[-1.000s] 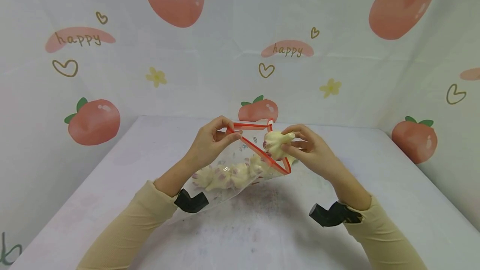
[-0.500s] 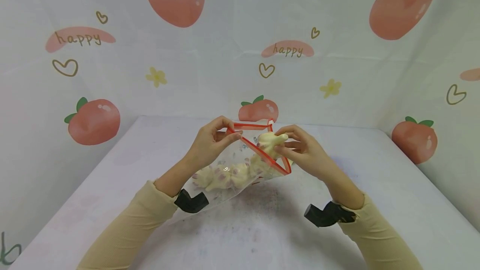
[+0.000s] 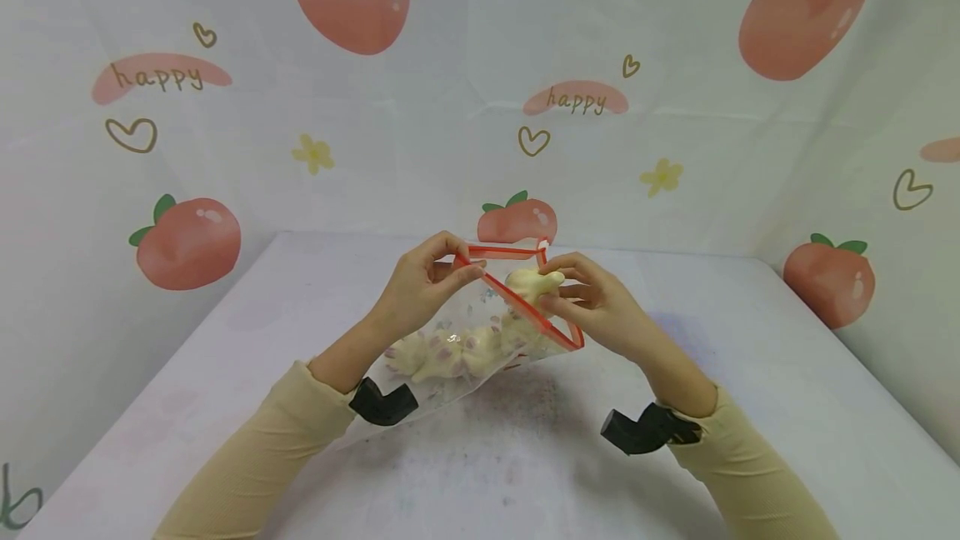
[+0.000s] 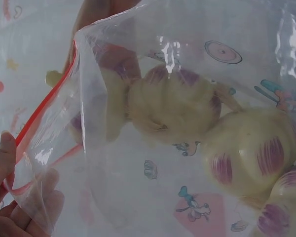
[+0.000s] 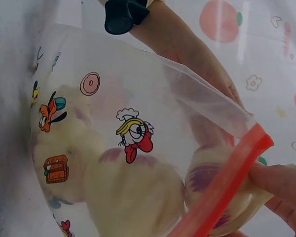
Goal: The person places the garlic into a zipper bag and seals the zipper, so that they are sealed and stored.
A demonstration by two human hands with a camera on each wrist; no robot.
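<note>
In the head view my left hand pinches the red-edged rim of a clear zip bag, holding its mouth apart. My right hand grips a pale garlic bulb by thumb and fingers, its stem toward the palm, at the bag's mouth. Several more garlic bulbs lie in a row inside the bag. Cartoon prints cover the plastic in the right wrist view, where the held garlic bulb is partly behind the red zip strip. Purple streaks mark the bagged bulbs in the left wrist view.
A white table lies under the bag, faintly stained in places. Behind it hangs a pale curtain printed with red fruit, hearts and flowers. Black wrist mounts sit on both sleeves.
My right hand has moved left with the garlic bulb, from just outside the bag's mouth to within it. The left hand and the bag have stayed almost still.
</note>
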